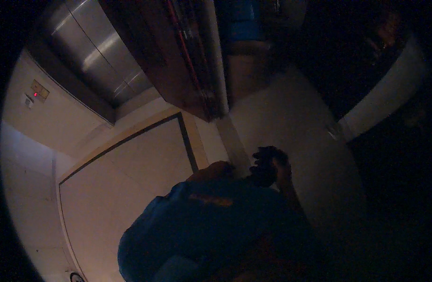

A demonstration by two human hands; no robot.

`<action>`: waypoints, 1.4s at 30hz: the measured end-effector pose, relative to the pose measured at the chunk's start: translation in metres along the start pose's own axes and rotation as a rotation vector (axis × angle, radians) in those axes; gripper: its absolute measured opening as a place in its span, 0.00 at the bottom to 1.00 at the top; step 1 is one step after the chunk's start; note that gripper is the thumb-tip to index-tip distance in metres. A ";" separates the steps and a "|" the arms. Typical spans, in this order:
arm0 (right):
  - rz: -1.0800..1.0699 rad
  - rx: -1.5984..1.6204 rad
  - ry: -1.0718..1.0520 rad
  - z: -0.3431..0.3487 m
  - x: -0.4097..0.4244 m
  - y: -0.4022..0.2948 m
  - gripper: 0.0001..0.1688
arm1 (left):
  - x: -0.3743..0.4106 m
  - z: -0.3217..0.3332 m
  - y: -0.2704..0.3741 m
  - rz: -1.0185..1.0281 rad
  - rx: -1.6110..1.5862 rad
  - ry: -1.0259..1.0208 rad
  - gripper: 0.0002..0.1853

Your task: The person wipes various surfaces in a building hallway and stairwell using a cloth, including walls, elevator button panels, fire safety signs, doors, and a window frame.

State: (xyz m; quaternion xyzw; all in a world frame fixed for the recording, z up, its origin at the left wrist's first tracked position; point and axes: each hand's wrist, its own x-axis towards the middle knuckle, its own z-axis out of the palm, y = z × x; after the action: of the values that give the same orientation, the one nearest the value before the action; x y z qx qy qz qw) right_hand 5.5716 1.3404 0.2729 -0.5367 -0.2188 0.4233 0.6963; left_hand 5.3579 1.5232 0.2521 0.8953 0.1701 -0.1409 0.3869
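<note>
The view is very dark. Below the middle of the picture, my torso shows in a blue garment (209, 218). My left hand (221, 169) is a dim shape at the garment's upper edge, its fingers lost in shadow. To its right, my right hand (272, 162) is raised in front of the body over pale floor, with bent fingers towards the left. A dark patch around its fingers may be shadow or a held thing; I cannot tell which.
A dark reddish door (159, 53) stands at an open doorway. Metal elevator doors (99, 49) are at the upper left, beside a call panel (40, 91) with a red light. A blue container (244, 24) is beyond the doorway. Floor tiles (131, 169) have a dark border strip.
</note>
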 end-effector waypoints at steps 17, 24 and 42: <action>-0.064 0.171 -0.058 0.031 0.390 -0.123 0.26 | 0.207 -0.301 -0.077 0.184 0.044 0.472 0.18; -0.289 -0.162 -0.178 0.090 0.611 -0.308 0.36 | 0.251 -0.366 -0.122 -0.302 -0.083 0.594 0.16; -1.091 0.072 -0.771 0.151 0.810 -0.618 0.19 | 0.402 -0.542 0.259 0.244 0.727 1.100 0.18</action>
State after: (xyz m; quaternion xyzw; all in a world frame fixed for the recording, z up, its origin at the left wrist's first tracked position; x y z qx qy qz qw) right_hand 6.1182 2.0530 0.7775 -0.1359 -0.6779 0.1789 0.7000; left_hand 5.8935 1.8363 0.6229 0.9228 0.1820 0.3324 -0.0691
